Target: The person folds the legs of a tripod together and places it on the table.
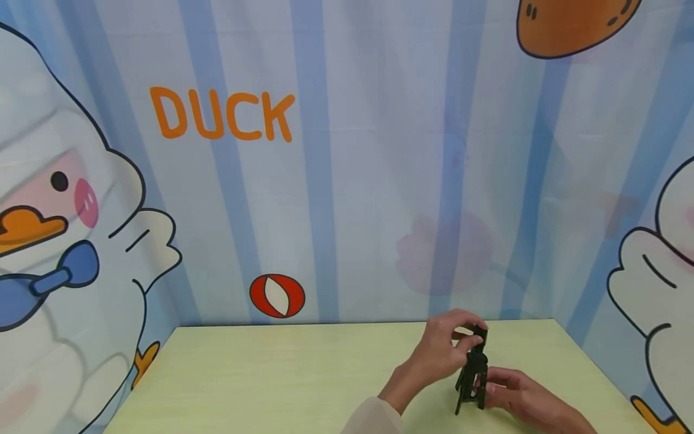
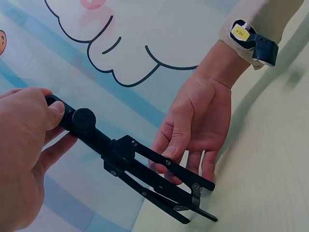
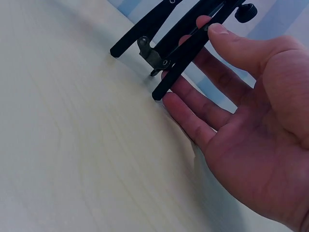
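A small black tripod stands upright near the right part of the table, its legs partly spread. My left hand pinches the top of it between thumb and fingers, as the left wrist view also shows beside a round knob. Lower down, my right hand pinches one leg between thumb and fingertips. Metal hinge braces join the legs near their lower ends in the right wrist view. Whether the feet bear on the tabletop is hard to tell.
The pale yellow table reaches back to a hanging cloth with blue stripes and cartoon ducks. A dark wrist camera is strapped over the right sleeve.
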Available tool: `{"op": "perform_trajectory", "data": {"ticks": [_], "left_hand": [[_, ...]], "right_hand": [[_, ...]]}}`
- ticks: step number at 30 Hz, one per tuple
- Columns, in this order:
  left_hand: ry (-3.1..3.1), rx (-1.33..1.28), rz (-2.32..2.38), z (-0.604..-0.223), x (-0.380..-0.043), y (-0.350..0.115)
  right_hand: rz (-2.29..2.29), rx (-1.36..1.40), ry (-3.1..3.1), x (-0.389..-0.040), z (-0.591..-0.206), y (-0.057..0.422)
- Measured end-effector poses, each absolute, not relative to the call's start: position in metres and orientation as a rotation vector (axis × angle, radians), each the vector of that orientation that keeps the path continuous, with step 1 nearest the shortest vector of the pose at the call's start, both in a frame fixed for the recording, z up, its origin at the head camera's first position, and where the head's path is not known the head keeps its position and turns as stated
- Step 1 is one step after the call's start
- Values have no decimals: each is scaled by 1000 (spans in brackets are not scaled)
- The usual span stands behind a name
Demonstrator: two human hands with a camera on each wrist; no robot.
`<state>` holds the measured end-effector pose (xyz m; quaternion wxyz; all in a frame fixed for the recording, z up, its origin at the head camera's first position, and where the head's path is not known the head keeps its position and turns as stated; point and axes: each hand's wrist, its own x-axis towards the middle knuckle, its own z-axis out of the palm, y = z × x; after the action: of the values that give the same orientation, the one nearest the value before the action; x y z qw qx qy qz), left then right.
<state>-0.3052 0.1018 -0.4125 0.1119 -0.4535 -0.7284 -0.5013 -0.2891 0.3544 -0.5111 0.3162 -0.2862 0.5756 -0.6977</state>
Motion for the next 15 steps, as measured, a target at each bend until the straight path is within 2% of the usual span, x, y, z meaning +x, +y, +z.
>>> {"op": "perform_trajectory", "data": {"ticks": [15], "left_hand": [[-2125, -1318, -1502, -414, -305, 102]], "right_hand": [[-1832, -751, 1494, -291, -510, 355]]}}
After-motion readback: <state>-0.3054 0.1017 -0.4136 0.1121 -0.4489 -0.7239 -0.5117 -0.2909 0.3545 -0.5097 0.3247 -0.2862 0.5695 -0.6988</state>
